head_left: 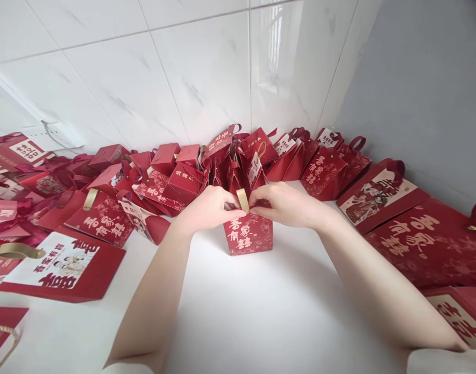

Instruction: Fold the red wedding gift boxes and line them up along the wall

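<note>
A small red gift box (250, 236) with pale lettering stands upright on the white table, a gold ribbon loop (242, 200) rising from its top. My left hand (211, 208) pinches the top edge of the box, left of the loop. On the loop's other side, my right hand (282, 205) pinches the same top edge. Both hands are closed, thumbs toward each other, and the fingers hide most of the box's upper part.
Red gift boxes (183, 182) crowd the back along the tiled wall (207, 67). A box with a white panel (62, 265) lies at the left. Larger red boxes (421, 239) line the right side. The white table (253, 317) spreads in front.
</note>
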A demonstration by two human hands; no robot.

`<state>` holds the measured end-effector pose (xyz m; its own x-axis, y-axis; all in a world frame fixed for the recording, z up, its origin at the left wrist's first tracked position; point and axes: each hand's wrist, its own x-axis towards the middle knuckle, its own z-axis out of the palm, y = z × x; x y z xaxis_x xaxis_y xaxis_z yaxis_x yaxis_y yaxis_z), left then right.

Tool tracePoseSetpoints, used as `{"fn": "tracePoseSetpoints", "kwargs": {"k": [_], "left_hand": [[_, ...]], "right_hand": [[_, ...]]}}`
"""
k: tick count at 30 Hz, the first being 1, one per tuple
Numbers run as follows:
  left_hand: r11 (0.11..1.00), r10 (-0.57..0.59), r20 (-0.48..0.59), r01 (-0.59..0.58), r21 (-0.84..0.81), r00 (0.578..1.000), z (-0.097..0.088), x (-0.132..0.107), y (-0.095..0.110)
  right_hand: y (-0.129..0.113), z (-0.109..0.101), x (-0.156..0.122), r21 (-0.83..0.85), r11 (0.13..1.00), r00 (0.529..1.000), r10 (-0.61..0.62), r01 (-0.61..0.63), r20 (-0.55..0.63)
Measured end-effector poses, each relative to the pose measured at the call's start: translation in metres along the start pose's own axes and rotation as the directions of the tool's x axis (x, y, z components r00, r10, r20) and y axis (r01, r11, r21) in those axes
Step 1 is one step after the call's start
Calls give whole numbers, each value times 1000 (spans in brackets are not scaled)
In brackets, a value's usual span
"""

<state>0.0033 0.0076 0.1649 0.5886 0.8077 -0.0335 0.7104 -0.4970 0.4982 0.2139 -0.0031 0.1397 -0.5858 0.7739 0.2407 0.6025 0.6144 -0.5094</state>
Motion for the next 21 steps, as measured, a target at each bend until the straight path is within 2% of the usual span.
{"fn": "tracePoseSetpoints", "kwargs": {"k": [12,21], "left_hand": [[1000,-7,-1,7,26,1000,2,-4,9],[993,107,49,-110,48,993,1,-4,10]], "right_hand": [[-4,-2,0,-13,998,997,-57,58,54],[0,-4,2,11,980,977,-200,200,79]]}}
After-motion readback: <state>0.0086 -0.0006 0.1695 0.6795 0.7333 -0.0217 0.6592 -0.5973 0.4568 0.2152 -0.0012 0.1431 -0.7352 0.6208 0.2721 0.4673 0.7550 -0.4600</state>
